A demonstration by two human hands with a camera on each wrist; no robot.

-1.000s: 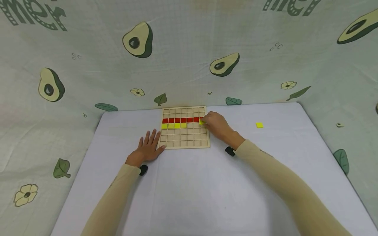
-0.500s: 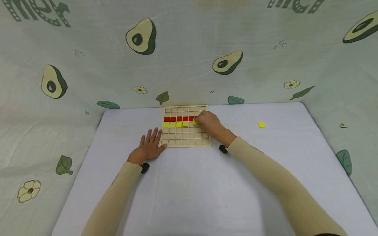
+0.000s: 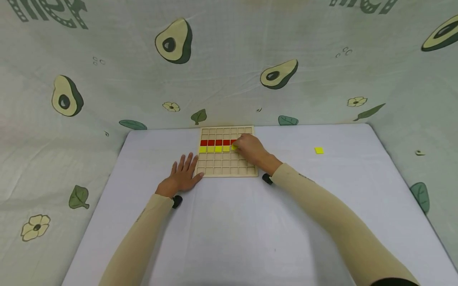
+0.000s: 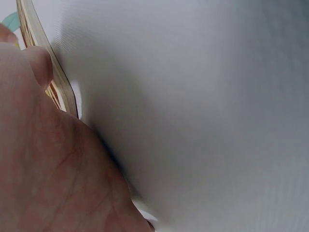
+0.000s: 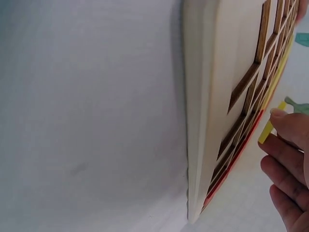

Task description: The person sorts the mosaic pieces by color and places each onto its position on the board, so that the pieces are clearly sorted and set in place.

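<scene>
A wooden grid board (image 3: pixel 229 170) lies at the far side of the table, with a row of red tiles (image 3: pixel 211 142) and, just nearer, several yellow tiles (image 3: pixel 214 149) in its cells. My right hand (image 3: pixel 252 150) pinches one yellow tile (image 5: pixel 271 123) between thumb and fingers over the board, at the end of the yellow row. In the right wrist view that tile is held on edge, above the grid. My left hand (image 3: pixel 181 176) lies flat with spread fingers at the board's left edge, its thumb touching the near left corner.
A single loose yellow tile (image 3: pixel 319 150) lies on the white table (image 3: pixel 229 222) to the right of the board. Behind the table hangs a cloth (image 3: pixel 229 79) printed with avocados and leaves.
My right hand has moved left across the board with the yellow tile, toward the yellow row's end. My left hand has stayed in place; the head view has shifted slightly.
</scene>
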